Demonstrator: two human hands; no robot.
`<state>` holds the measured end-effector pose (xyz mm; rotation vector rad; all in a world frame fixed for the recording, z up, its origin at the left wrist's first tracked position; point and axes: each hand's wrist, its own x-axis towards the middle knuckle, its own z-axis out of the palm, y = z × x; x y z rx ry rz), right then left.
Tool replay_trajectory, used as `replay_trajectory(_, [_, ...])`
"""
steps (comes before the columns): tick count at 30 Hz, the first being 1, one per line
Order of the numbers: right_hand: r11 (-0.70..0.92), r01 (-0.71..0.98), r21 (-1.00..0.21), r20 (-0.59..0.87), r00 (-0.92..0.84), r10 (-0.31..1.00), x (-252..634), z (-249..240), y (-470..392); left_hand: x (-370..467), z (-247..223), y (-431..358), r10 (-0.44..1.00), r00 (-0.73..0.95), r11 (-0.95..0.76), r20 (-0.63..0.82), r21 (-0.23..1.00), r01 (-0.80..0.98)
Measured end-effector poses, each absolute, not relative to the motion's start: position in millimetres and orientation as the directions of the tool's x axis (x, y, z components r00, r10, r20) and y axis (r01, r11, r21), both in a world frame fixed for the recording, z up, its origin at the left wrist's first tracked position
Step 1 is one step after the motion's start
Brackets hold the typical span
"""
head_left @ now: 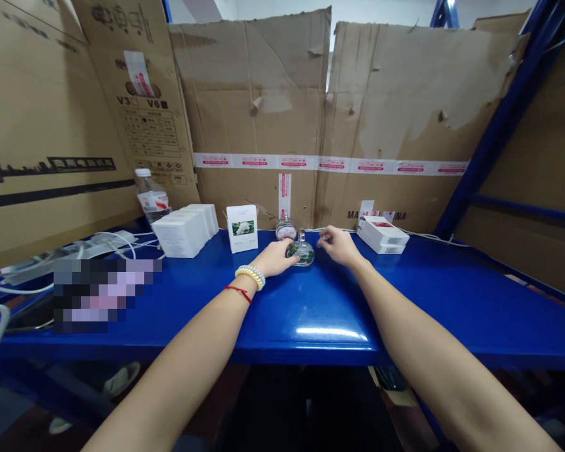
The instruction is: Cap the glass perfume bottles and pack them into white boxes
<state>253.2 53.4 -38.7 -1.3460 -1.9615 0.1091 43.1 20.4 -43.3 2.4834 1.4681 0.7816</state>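
Note:
My left hand (274,257) grips a round, clear glass perfume bottle (302,253) by its left side. The bottle stands upright on the blue table, its gold-coloured neck pointing up. To the right of it and apart from it, my right hand (341,246) hangs with bent fingers drawn together; whatever they may hold is hidden. A second round perfume bottle (285,227) with a pinkish label stands just behind. Left of my hands is an upright white box (243,230) with a white-flower picture. A white box with a red picture (383,236) lies at the right.
Several white boxes (183,232) stand in a row at the left, before a plastic water bottle (151,196). A power strip with white cables (89,248) and a phone with a blurred-out screen (32,317) lie further left. Cardboard sheets (258,113) wall the back.

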Motion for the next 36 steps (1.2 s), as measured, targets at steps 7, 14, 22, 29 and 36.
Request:
replay_trajectory(7, [0.7, 0.474, -0.534, 0.802, 0.022, 0.597, 217.5, -14.4, 24.9, 43.5, -44.6, 20.8, 0.847, 0.385, -0.513, 0.366, 0.378, 0.771])
replay_trajectory(14, [0.731, 0.539, -0.42, 0.577, -0.463, 0.673, 221.1, -34.5, 35.1, 44.2, -42.3, 19.1, 0.841, 0.408, -0.524, 0.356, 0.346, 0.778])
replay_trajectory(22, [0.72, 0.526, -0.453, 0.527, -0.493, 0.692, 222.4, -35.7, 34.1, 42.5, -42.7, 20.1, 0.841, 0.416, -0.527, 0.346, 0.35, 0.774])
replay_trajectory(29, [0.684, 0.527, -0.505, 0.56, -0.402, 0.724, 222.1, -39.9, 37.4, 40.2, -45.0, 20.9, 0.836, 0.424, -0.538, 0.349, 0.363, 0.761])
replay_trajectory(36, [0.563, 0.473, -0.678, 0.38, -0.43, 0.819, 240.1, -39.7, 46.6, 40.1, -46.6, 25.2, 0.877, 0.335, -0.479, 0.345, 0.57, 0.668])
